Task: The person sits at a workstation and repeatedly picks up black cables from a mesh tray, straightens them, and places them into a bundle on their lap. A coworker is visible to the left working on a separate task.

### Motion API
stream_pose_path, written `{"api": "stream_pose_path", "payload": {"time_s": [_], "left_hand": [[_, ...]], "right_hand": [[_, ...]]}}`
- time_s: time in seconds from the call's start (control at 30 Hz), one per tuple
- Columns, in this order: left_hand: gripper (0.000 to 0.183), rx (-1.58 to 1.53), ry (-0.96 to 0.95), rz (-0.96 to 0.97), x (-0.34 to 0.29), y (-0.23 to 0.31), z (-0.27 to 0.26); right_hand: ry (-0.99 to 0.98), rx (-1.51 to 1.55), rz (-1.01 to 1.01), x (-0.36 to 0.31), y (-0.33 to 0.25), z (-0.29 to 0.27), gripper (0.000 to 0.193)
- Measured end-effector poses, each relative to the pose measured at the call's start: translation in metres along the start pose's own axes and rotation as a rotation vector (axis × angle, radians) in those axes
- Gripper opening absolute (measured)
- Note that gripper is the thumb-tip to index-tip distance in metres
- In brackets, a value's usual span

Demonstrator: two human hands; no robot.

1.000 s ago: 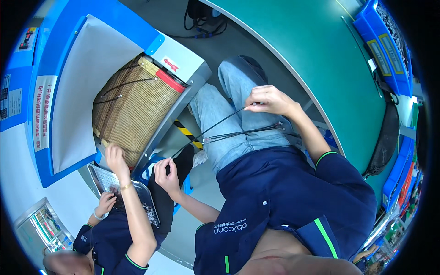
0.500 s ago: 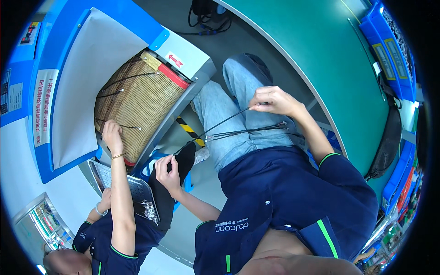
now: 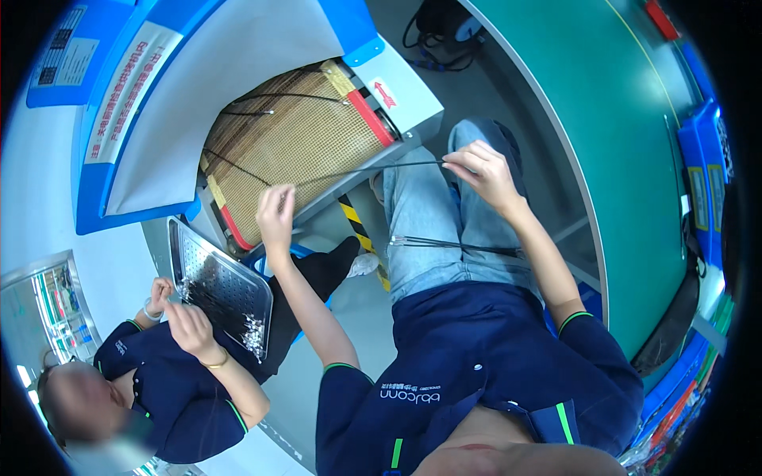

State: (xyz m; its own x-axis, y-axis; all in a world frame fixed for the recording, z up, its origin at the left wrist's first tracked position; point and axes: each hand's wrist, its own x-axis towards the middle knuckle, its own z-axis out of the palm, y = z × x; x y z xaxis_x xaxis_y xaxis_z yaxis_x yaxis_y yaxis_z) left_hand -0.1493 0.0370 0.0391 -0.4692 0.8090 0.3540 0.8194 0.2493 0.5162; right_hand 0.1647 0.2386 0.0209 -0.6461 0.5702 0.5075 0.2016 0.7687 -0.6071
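Observation:
A thin black cable (image 3: 365, 169) is stretched between my two hands, in front of the mesh belt and above my thighs. My left hand (image 3: 275, 226) pinches its left end near the belt's front edge. The fingertips of my right hand (image 3: 486, 176) are closed on its other end, over my knee. Across my lap lies a small bundle of similar black cables (image 3: 452, 245) with pale connector ends. Several more black cables (image 3: 305, 97) rest spaced apart on the tan mesh belt (image 3: 317, 143) of the blue and white machine.
At the left sits a co-worker (image 3: 178, 381), both hands raised over a perforated metal tray (image 3: 230, 278) of cables with silvery ends. A green table (image 3: 603, 143) curves along the right, with blue bins (image 3: 702, 182) at its far edge. Black-and-yellow tape (image 3: 361, 230) marks the floor.
The view has shifted, moving the machine rightward and up. My left hand has risen toward the belt, bringing the cable nearly level. The co-worker's hand has left the belt for the tray.

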Motion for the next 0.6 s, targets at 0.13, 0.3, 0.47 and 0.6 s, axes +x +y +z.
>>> {"api": "stream_pose_path", "payload": {"time_s": [0.13, 0.3, 0.47, 0.6], "left_hand": [[0.011, 0.012, -0.001, 0.069, 0.052, -0.053, 0.007], [0.012, 0.034, -0.081, 0.053, 0.088, -0.109, 0.008], [0.015, 0.068, -0.108, 0.004, 0.102, -0.127, 0.012], [0.046, 0.058, -0.052, -0.036, 0.102, -0.111, 0.010]], "right_hand": [[0.021, -0.017, -0.033, 0.021, 0.001, 0.038, 0.015], [-0.006, -0.089, -0.074, 0.044, 0.000, 0.083, 0.019], [-0.074, -0.198, -0.091, 0.058, -0.004, 0.099, 0.027], [-0.041, -0.040, -0.074, 0.054, -0.006, 0.088, 0.023]]}}
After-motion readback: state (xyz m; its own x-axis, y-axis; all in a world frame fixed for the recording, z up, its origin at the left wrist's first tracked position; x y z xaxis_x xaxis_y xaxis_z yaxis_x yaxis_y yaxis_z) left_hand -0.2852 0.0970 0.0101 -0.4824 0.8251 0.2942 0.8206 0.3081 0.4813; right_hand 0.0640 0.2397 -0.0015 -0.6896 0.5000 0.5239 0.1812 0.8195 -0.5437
